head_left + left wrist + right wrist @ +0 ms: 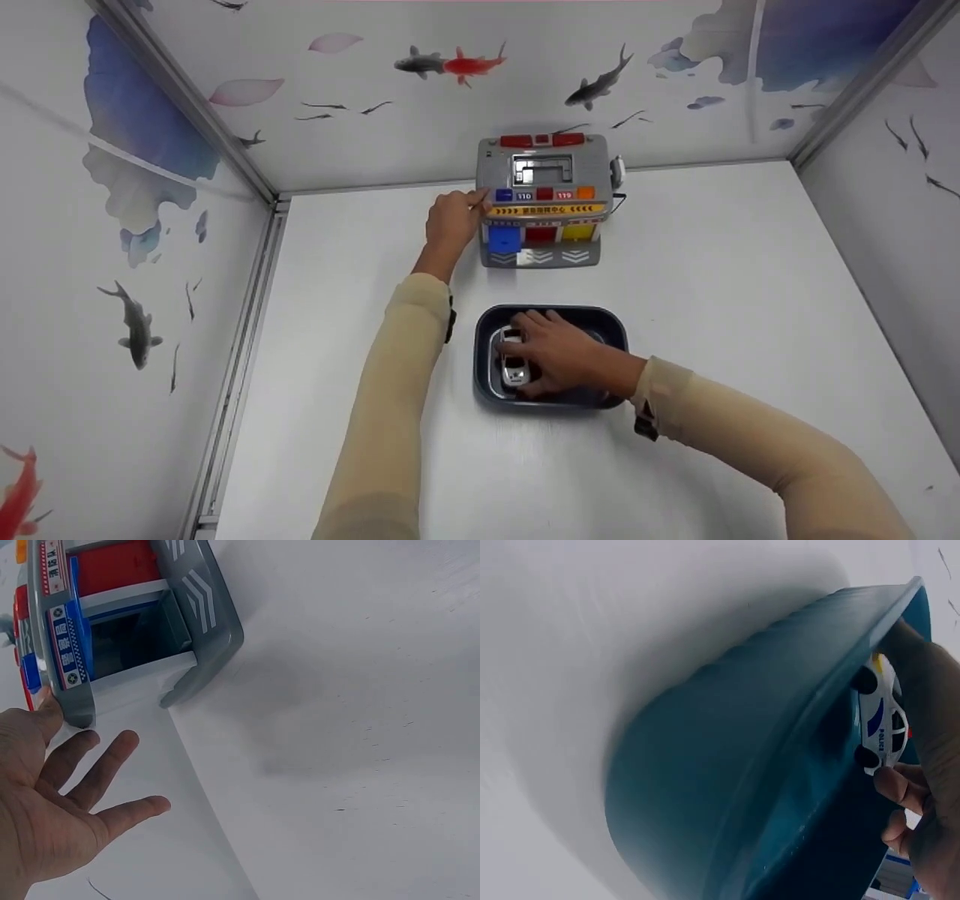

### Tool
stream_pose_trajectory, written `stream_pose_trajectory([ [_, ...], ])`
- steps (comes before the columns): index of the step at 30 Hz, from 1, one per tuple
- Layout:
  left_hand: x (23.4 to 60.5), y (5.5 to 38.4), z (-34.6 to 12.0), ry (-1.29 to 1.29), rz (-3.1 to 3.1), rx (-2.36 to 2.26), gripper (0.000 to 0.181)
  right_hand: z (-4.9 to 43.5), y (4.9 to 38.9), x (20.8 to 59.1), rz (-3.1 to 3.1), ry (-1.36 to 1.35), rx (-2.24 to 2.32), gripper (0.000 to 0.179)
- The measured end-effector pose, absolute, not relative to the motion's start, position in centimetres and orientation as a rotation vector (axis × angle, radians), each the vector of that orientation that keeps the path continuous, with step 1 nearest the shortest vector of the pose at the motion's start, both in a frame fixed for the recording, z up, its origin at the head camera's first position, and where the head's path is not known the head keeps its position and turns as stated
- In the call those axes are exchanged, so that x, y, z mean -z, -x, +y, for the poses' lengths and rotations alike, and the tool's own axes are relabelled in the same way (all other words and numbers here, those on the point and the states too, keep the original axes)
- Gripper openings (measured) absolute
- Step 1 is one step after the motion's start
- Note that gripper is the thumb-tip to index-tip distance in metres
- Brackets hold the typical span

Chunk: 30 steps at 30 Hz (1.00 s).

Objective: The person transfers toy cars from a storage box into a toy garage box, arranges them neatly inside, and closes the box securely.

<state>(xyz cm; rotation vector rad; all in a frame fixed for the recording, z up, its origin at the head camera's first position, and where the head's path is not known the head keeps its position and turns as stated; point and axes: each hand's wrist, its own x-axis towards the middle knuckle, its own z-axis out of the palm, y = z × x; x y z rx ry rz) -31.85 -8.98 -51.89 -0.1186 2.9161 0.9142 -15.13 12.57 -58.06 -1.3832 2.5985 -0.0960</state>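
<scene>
A grey toy garage (540, 169) with red lights on top stands at the back of the table. My left hand (454, 221) is at its front left corner, one fingertip touching it beside the blue button (504, 195). In the left wrist view the other fingers (112, 765) spread loosely below that corner. The blue door (504, 239) is raised, showing a dark bay (139, 641). My right hand (559, 352) reaches into a dark blue basin (551, 406) and holds a white toy police car (881, 724) by its ends, fingers at one end and thumb at the other.
The white table (712, 300) meets patterned walls at the back and sides. A red door (541, 234) and a yellow door (577, 231) are down on the garage. A white knob (618, 172) sticks out from its right side.
</scene>
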Motion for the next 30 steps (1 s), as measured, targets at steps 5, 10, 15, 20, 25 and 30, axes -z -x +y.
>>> stream_pose_trajectory([
  [5, 51.8, 31.9, -8.9, 0.134, 2.930, -0.885, 0.045, 13.2, 15.1, 57.3, 2.572, 1.362, 0.176, 0.081],
  [10, 51.9, 31.8, -8.9, 0.118, 2.930, -0.906, 0.044, 14.0, 15.3, 56.4, 2.571, 1.354, 0.256, 0.083],
  [15, 52.1, 31.9, -8.9, 0.108, 2.950, -0.896, 0.042, 14.8, 15.9, 55.9, 2.615, 1.399, 0.303, 0.082],
  [20, 52.1, 31.9, -8.8, 0.114, 2.940, -0.902, 0.043, 15.5, 16.8, 55.6, 2.650, 1.393, 0.352, 0.084],
  [25, 52.0, 31.8, -8.8, 0.129, 2.943, -0.897, 0.044, 15.9, 17.6, 55.2, 2.689, 1.374, 0.347, 0.080],
  [30, 52.0, 31.8, -8.8, 0.134, 2.948, -0.873, 0.046, 16.1, 18.1, 54.8, 2.685, 1.297, 0.347, 0.081],
])
